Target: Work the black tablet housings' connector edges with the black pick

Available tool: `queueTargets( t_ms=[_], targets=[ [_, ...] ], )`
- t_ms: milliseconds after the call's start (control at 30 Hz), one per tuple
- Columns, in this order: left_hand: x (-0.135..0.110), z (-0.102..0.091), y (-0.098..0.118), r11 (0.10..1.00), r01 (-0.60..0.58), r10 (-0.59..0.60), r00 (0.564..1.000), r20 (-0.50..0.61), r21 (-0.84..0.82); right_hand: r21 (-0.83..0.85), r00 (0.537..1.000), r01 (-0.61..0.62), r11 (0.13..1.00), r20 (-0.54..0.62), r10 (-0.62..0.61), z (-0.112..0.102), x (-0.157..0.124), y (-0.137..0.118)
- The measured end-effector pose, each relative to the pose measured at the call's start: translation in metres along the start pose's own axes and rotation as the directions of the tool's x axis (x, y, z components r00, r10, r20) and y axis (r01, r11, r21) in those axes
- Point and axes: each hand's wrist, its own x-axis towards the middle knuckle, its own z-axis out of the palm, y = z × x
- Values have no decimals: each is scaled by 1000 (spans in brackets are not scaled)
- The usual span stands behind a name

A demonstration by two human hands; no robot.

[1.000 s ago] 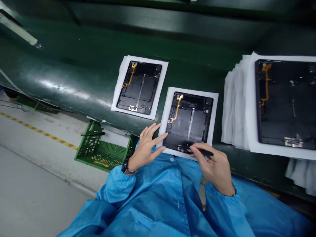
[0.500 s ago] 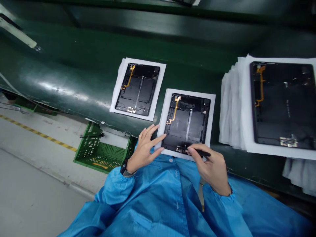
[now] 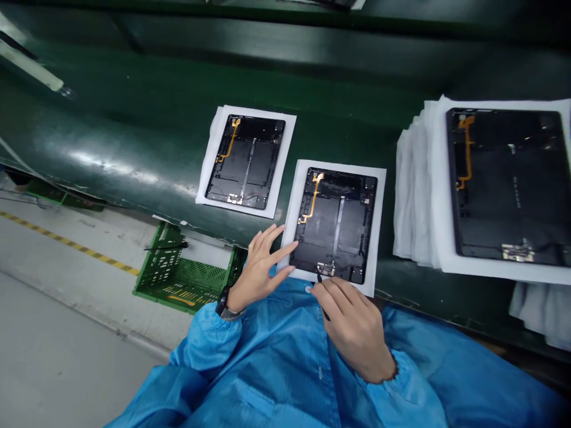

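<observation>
An opened black tablet housing (image 3: 323,229) lies on a white foam sheet (image 3: 377,238), with dark batteries, an orange flex cable (image 3: 313,201) and a small circuit board (image 3: 326,269) showing inside. My left hand (image 3: 261,264) has its fingers spread, fingertips resting at the left edge of the housing and its sheet. In my right hand (image 3: 354,324) is a slim black pen-like tool (image 3: 325,309), pinched between thumb and fingers. Its tip is at the left end of the small board, by the housing's near edge. Whether it touches the board I cannot tell.
Another open tablet (image 3: 245,160) lies on foam to the upper left. At the right, an open tablet (image 3: 511,190) tops a stack of foam sheets (image 3: 410,196). Everything sits on a green bench (image 3: 147,107). Below its front edge stands a green crate (image 3: 196,276).
My right hand has moved left and toward me, and the black tool has swung more upright, its tip shifting to the board's left end. My left hand stays in place.
</observation>
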Motion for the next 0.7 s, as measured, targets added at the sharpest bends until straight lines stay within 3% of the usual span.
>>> queueTargets(
  t_ms=[133, 333, 700],
  targets=[
    [-1, 0, 0, 1000, 0, 0, 1000, 1, 3, -23, 1000, -8, 1000, 1, 8, 1, -4, -1],
    [-1, 1, -1, 1000, -5, 5, 1000, 0, 9, 76, 994, -65, 995, -79, 71, 2, -6, 6],
    [-1, 0, 0, 1000, -7, 7, 1000, -9, 13, 126, 995, -43, 991, -81, 53, 3, -4, 16]
  ],
)
